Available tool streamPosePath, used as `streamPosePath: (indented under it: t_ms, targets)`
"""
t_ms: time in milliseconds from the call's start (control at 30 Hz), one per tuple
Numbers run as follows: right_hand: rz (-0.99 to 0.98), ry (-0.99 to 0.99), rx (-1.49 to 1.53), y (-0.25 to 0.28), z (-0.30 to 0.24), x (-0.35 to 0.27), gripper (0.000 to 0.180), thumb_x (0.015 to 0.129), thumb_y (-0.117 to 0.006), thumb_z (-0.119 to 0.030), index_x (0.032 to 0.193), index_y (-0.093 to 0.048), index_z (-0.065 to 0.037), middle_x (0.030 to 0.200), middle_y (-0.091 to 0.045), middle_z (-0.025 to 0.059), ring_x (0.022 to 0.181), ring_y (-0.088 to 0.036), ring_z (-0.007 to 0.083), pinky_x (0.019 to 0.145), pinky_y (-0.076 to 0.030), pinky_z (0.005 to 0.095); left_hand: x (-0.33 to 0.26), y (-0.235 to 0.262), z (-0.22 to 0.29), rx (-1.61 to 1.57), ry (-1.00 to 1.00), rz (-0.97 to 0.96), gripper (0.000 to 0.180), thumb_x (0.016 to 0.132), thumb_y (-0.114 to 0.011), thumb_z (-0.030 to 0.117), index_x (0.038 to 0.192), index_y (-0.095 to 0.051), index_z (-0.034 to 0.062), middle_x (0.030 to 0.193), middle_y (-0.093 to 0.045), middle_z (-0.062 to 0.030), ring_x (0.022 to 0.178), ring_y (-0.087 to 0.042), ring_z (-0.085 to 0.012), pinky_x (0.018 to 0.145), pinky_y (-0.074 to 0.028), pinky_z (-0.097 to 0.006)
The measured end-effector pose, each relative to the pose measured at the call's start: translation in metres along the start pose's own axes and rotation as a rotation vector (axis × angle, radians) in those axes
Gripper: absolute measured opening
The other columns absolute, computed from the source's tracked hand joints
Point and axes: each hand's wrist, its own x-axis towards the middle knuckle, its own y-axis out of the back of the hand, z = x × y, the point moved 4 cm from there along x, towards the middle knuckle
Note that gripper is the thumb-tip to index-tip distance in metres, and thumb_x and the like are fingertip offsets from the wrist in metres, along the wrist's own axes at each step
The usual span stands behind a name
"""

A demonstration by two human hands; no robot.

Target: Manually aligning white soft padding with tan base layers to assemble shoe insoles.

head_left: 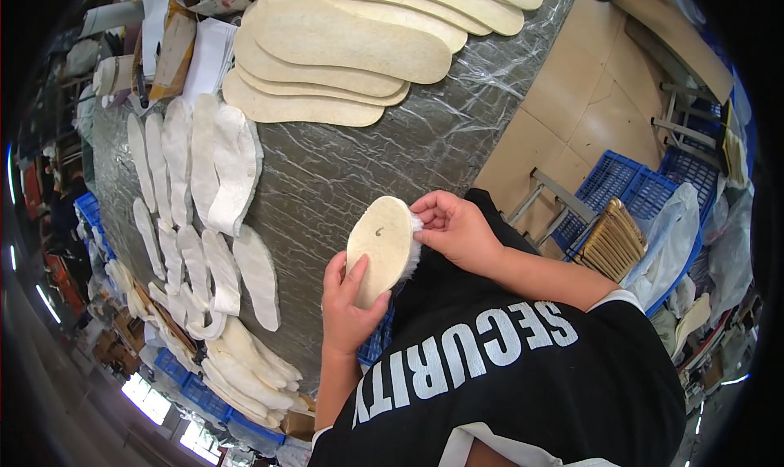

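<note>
A cream insole [380, 237] with white fleece along its right edge is held up in front of my body, over the near edge of the table. A small dark mark shows on its flat face. My left hand [351, 298] grips its lower left end, thumb and fingers pressed on the face. At the upper right side, my right hand [459, 229] pinches the fluffy white edge between thumb and fingertips. The underside of the insole is mostly hidden.
Large cream insoles [351, 38] lie in overlapping stacks at the table's far side. White fleece insoles [224, 161] are laid in rows on the left, with another pile [245, 369] nearer. Blue crates [608, 177] and a wooden-slatted stool [614, 238] stand on the right.
</note>
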Motion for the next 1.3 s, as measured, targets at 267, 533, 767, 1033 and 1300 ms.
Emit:
streamPosePath:
  t_ms: [267,533,767,1033,1300]
  targets:
    - [0.046,0.081,-0.168,0.000,0.001,0.002,0.022,0.080,-0.061,0.008,0.100,-0.056,0.001,0.088,-0.063,0.0030,0.081,-0.061,0.0073,0.073,-0.052,0.0223,-0.001,0.000,-0.012,-0.198,0.020,-0.031,0.052,0.069,-0.072,0.012,0.118,-0.061,0.0003,0.130,-0.045,-0.0207,0.112,-0.052,-0.0332,0.097,-0.042,-0.039]
    - [0.046,0.112,-0.212,-0.002,-0.001,0.001,0.024,0.078,-0.061,0.009,0.100,-0.056,0.000,0.088,-0.062,0.0023,0.081,-0.060,0.0064,0.073,-0.051,0.0217,0.001,0.000,-0.008,-0.158,0.041,-0.037,0.053,0.069,-0.071,0.015,0.119,-0.061,0.0010,0.130,-0.046,-0.0192,0.111,-0.053,-0.0312,0.095,-0.043,-0.038]
    - [-0.001,0.082,-0.083,-0.004,0.001,0.002,0.024,0.080,-0.061,0.008,0.102,-0.056,-0.001,0.089,-0.060,0.0009,0.081,-0.058,0.0053,0.073,-0.049,0.0204,0.001,0.002,-0.005,-0.087,0.021,-0.033,0.054,0.067,-0.071,0.014,0.119,-0.062,0.0020,0.129,-0.047,-0.0178,0.108,-0.054,-0.0292,0.092,-0.045,-0.037]
    - [0.023,0.178,-0.198,-0.005,0.007,0.002,0.024,0.080,-0.059,0.008,0.102,-0.057,-0.001,0.089,-0.059,0.0013,0.080,-0.057,0.0049,0.070,-0.050,0.0201,0.006,0.007,-0.012,-0.389,0.068,-0.095,0.042,0.077,-0.062,0.011,0.117,-0.062,-0.0004,0.128,-0.047,-0.0193,0.111,-0.052,-0.0279,0.097,-0.040,-0.035]
    - [0.054,0.232,-0.327,-0.008,0.001,-0.001,0.026,0.079,-0.061,0.007,0.104,-0.058,0.000,0.086,-0.059,0.0008,0.078,-0.056,0.0048,0.067,-0.049,0.0197,0.004,0.004,-0.018,-0.343,0.065,-0.104,0.042,0.077,-0.064,0.015,0.117,-0.063,0.0010,0.127,-0.048,-0.0190,0.109,-0.052,-0.0272,0.095,-0.040,-0.035]
